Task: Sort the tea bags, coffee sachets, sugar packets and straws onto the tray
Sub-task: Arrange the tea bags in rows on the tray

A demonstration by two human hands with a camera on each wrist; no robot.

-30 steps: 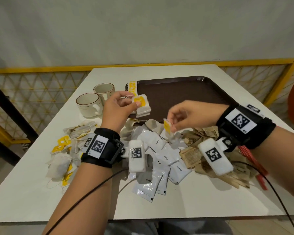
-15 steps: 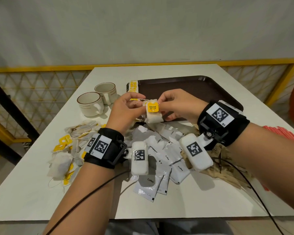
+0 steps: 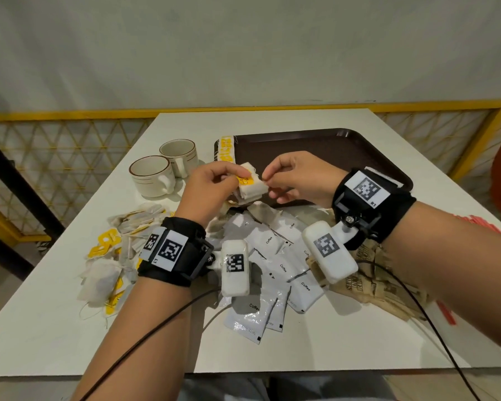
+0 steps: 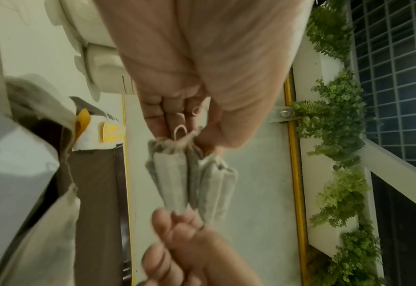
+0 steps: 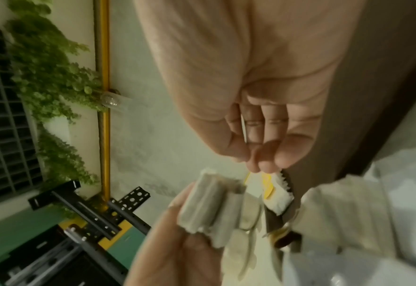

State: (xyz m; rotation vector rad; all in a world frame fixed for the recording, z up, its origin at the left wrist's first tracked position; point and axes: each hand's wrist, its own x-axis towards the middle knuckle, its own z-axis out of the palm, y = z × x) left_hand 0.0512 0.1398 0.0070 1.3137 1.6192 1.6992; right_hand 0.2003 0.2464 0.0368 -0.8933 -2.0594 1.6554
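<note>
My left hand (image 3: 211, 189) pinches a small stack of tea bags (image 3: 250, 189) by their tops above the near edge of the brown tray (image 3: 330, 146), squared up so they land as one neat pile. My right hand (image 3: 297, 178) nips the stack's far edge, steadying it (loose strings tangle easily). A tea-bag row (image 3: 225, 144) already lines the tray's left corner.
</note>
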